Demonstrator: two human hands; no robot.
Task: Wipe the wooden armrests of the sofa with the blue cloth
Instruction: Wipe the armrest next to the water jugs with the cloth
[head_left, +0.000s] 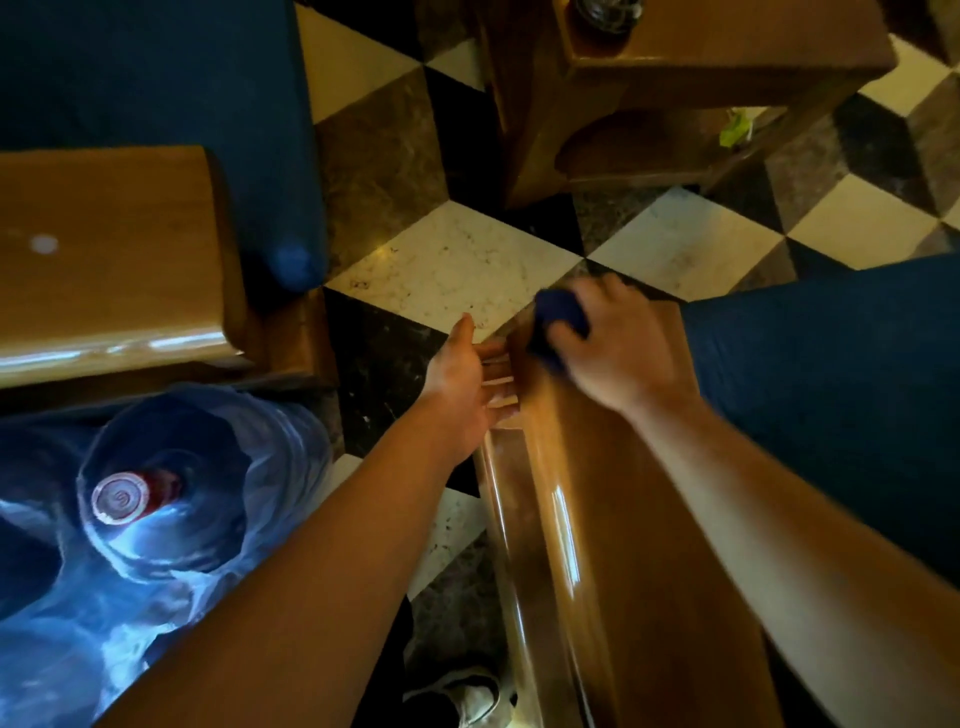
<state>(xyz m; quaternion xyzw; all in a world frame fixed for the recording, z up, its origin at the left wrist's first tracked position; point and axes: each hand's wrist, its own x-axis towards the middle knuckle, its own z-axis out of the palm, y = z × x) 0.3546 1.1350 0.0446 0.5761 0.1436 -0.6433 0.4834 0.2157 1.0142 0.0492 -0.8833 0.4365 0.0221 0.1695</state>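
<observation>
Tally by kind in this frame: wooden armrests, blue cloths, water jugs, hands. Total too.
Wooden armrests: 2, one under the hands, one at left
Blue cloth: 1, in the right hand
Water jug: 1
Hands: 2, left hand, right hand
Total: 6

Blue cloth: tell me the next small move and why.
Probably draw the right hand back toward the body, dragging the blue cloth along the wooden armrest. The cloth sits at its far end, and the near length lies uncovered.

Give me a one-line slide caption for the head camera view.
Right hand presses the blue cloth onto the wooden armrest; the open left hand rests against its side.
</observation>
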